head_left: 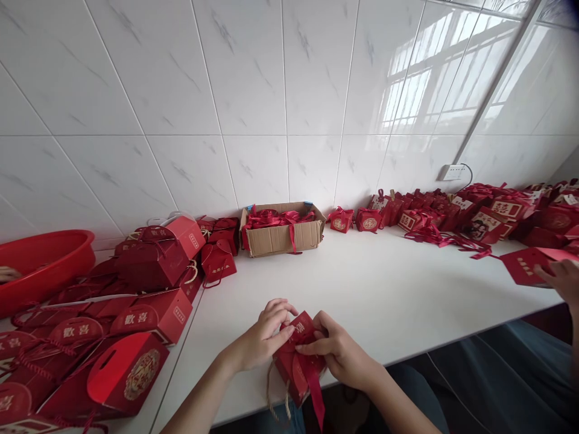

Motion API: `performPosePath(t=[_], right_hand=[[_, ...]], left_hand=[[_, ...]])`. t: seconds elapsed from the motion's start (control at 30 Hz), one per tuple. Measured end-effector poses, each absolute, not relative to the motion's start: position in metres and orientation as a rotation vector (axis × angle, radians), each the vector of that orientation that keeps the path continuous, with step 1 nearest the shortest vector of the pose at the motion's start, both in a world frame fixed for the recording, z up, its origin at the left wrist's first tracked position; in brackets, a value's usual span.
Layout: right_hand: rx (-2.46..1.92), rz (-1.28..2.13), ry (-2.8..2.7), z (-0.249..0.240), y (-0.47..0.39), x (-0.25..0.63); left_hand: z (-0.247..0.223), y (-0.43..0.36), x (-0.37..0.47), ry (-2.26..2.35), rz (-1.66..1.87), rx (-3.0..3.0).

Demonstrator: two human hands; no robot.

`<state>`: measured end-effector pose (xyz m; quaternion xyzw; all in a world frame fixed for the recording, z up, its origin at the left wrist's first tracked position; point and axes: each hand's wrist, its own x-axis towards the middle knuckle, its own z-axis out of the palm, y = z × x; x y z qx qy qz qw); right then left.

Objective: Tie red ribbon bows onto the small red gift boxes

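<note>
A small red gift box with gold print sits at the near edge of the white table. My left hand grips its top from the left, and my right hand grips it from the right. A red ribbon hangs from the box over the table edge, and a tan rope handle dangles below it. My fingers pinch the ribbon at the box's top.
Red gift boxes pile up at the left beside a red basin. A cardboard box of red ribbons stands at the wall. More red boxes line the back right. Another person's hand holds a flat red box at the right edge.
</note>
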<state>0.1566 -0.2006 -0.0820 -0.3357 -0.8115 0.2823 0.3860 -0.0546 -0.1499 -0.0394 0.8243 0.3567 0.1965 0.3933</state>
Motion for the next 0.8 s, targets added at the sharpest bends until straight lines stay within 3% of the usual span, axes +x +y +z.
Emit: performPosePath(t=[0.27, 0.8], right_hand=[[-0.845, 0.726, -2.045, -0.080, -0.202, 0.154], [-0.909, 1.103, -1.121, -0.085, -0.190, 0.158]], left_hand=[[-0.061, -0.167, -0.028, 1.132, 0.902, 2.004], [-0.058, -0.171, -0.026, 1.043, 0.806, 1.751]])
